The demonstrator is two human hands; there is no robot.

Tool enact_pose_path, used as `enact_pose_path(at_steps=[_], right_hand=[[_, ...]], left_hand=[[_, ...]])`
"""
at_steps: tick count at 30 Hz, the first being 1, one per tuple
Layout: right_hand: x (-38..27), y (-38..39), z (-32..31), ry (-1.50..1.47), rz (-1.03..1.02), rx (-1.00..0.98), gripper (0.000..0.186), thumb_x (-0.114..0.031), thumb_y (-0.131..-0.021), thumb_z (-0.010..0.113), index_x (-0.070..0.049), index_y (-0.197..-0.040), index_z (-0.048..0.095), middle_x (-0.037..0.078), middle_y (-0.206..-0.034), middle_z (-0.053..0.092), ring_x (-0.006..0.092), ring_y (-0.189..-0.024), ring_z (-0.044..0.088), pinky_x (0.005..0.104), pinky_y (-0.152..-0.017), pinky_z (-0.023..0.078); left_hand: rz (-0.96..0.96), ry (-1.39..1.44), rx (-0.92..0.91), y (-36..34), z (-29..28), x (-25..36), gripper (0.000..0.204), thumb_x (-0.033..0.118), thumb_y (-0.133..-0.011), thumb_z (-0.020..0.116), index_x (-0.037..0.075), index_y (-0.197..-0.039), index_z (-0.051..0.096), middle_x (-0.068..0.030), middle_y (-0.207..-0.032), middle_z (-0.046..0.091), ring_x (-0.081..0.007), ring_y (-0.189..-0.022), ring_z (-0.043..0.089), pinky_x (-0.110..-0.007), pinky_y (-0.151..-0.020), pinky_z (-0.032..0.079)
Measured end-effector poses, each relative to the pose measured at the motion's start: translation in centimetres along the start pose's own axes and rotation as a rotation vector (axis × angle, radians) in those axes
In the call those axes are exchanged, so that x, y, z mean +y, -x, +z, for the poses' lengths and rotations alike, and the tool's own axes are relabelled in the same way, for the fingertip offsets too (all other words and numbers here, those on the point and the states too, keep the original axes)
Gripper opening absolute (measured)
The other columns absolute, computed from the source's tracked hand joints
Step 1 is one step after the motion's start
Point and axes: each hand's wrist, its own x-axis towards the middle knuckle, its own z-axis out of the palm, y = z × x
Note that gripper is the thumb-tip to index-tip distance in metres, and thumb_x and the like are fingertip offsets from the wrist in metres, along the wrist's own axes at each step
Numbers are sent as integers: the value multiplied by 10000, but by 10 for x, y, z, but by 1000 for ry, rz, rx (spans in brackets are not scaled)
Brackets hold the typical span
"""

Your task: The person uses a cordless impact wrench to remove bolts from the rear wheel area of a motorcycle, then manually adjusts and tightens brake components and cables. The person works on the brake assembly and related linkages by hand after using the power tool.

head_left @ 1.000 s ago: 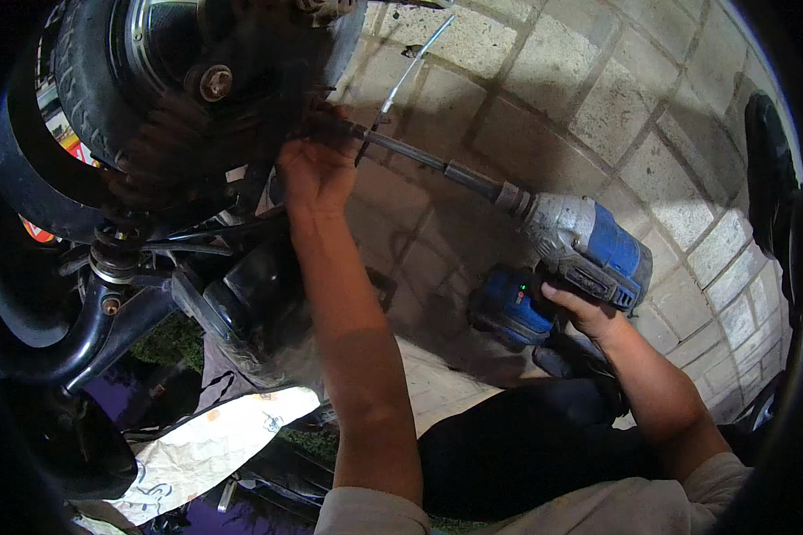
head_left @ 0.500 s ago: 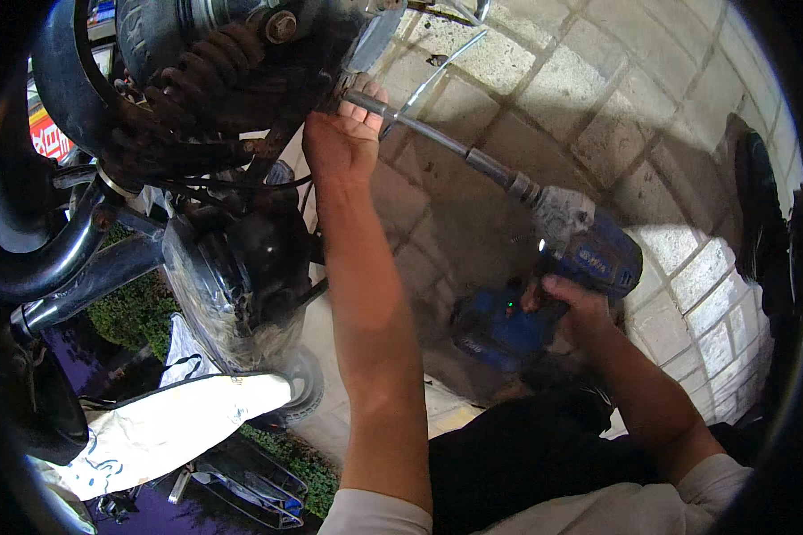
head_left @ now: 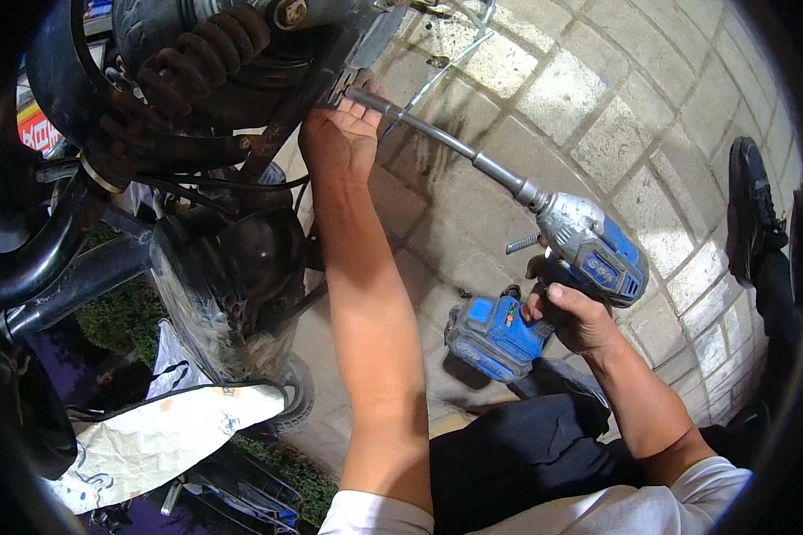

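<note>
Right hand wrapped around the handle of a blue and grey cordless impact driver, grip closed on it with a finger forward near the trigger; blue battery pack hanging just below and to the left of that grip. Tool tipped up and away from the body, apparently to line up with the fastening point above.

Long steel extension shaft running from the driver's nose up and leftward, well away from the right grip, ending at the metal bracket on the underside of a scooter. Left hand raised to that far end, palm open and cupped under the shaft tip, fingers touching both it and the bracket edge; not closed around anything, more a steadying rest, likely to keep the long shaft from wandering off its seat.

Just left of the left hand: a rusty coil spring and a dark tyre. Below it, a black rounded casing. Under both arms, grey paving bricks. Far right of the right grip, a black shoe. Lower left, crumpled pale sheeting.
</note>
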Motion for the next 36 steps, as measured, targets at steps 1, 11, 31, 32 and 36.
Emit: enact_pose_path(at_steps=[1,11,31,32,36], right_hand=[[-3,1,0,26,-9,11,581,-238,-734,728,3,-1197,473,97,-839,547,186,-706,557,377,-703,471],[1,-4,-1,1,44,-39,476,-160,-720,671,14,-1115,471,89,-729,526,207,-697,518,392,-714,437],[6,-6,-1,-58,36,-30,399,-148,-708,669,-11,-1033,482,80,-738,517,214,-703,520,386,-733,438],[5,-6,-1,-68,30,-30,396,-148,-709,668,-12,-1031,483,80,-738,517,214,-703,520,387,-733,438],[6,-5,-2,-37,36,-21,366,-152,-721,657,-14,-1016,490,78,-734,510,215,-715,516,378,-741,430]], left_hand=[[3,-9,-12,0,-1,0,346,196,-914,485,-23,-1178,527,-205,-1214,520,-316,-1149,486,-491,-1011,388],[-53,30,57,-2,0,1,352,53,-799,514,-12,-1144,543,-202,-1132,553,-313,-1009,547,-465,-930,445],[2,-3,26,-3,-2,-4,348,225,-894,522,-12,-1148,536,-161,-1185,546,-308,-1095,530,-479,-954,439],[3,-6,38,-2,0,-3,347,224,-895,519,-12,-1149,535,-163,-1192,541,-310,-1105,524,-480,-961,433],[-34,38,79,0,4,-1,296,189,-925,478,-15,-1130,541,-166,-1119,570,-295,-1020,551,-453,-929,450]])
